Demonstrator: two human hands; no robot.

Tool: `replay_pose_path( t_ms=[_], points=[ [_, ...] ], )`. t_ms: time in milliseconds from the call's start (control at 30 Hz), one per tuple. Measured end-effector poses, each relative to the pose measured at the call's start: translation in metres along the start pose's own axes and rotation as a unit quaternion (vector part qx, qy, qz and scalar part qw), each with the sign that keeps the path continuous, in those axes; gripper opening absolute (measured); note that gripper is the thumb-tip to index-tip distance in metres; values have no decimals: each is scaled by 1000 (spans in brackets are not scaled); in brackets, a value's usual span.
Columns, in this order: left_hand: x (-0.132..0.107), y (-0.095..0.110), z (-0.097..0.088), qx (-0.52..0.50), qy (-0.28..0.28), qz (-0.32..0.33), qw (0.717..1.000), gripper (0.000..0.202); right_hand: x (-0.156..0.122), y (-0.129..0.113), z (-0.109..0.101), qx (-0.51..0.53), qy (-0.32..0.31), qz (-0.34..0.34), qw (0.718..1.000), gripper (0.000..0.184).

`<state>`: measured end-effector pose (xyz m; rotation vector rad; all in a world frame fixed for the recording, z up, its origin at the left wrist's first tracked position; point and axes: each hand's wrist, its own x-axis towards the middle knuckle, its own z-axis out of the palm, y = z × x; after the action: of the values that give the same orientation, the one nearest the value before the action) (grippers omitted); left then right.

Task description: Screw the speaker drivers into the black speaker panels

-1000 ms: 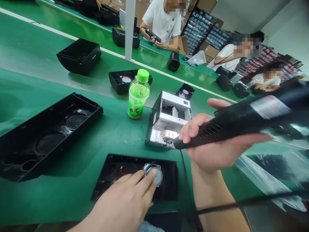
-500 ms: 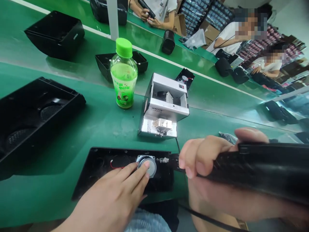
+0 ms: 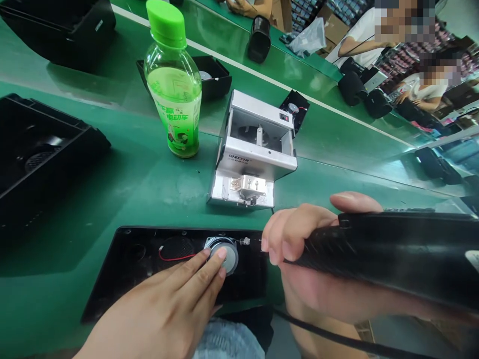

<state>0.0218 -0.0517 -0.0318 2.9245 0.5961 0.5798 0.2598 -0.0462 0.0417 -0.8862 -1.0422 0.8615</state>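
My left hand (image 3: 164, 299) lies with outstretched fingers on the round silver speaker driver (image 3: 226, 259), pressing it against a black panel (image 3: 123, 279). A red wire (image 3: 175, 259) runs on the panel, left of the driver. My right hand (image 3: 299, 239) is wrapped round a black electric screwdriver (image 3: 389, 254), held nearly level. Its tip points left, at the driver's upper right corner; whether it touches a screw there is too small to tell.
A silver screw feeder (image 3: 258, 154) stands behind the panel, beside a green-capped bottle (image 3: 175, 99). Black speaker housings (image 3: 48, 144) lie at the left. The screwdriver's black cable (image 3: 337, 341) hangs at lower right. Co-workers (image 3: 359, 45) sit across the bench.
My view has shifted closer, so the bottle looks larger. The screwdriver and my right hand have moved left a little. My left hand stays on the driver.
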Motion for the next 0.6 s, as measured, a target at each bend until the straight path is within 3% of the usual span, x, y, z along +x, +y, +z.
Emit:
replay_pose_path(
  t_ms=[200, 333, 400, 467, 600],
  points=[
    [5, 2, -4, 6, -6, -1, 1000, 41, -1, 6, 0, -2, 0, 4, 1000, 59],
    [8, 2, -6, 9, -2, 1, 1000, 42, 0, 5, -2, -6, -37, 17, 999, 26],
    [10, 2, -7, 18, -4, 0, 1000, 43, 1, 5, -1, -6, -52, 29, 998, 18],
    [13, 2, -8, 30, -10, 1, 1000, 44, 1, 9, 1, 7, -49, 24, 998, 25],
    [16, 5, -7, 44, -28, 6, 999, 46, -1, 23, 3, 36, -43, 2, 998, 58]
  ],
)
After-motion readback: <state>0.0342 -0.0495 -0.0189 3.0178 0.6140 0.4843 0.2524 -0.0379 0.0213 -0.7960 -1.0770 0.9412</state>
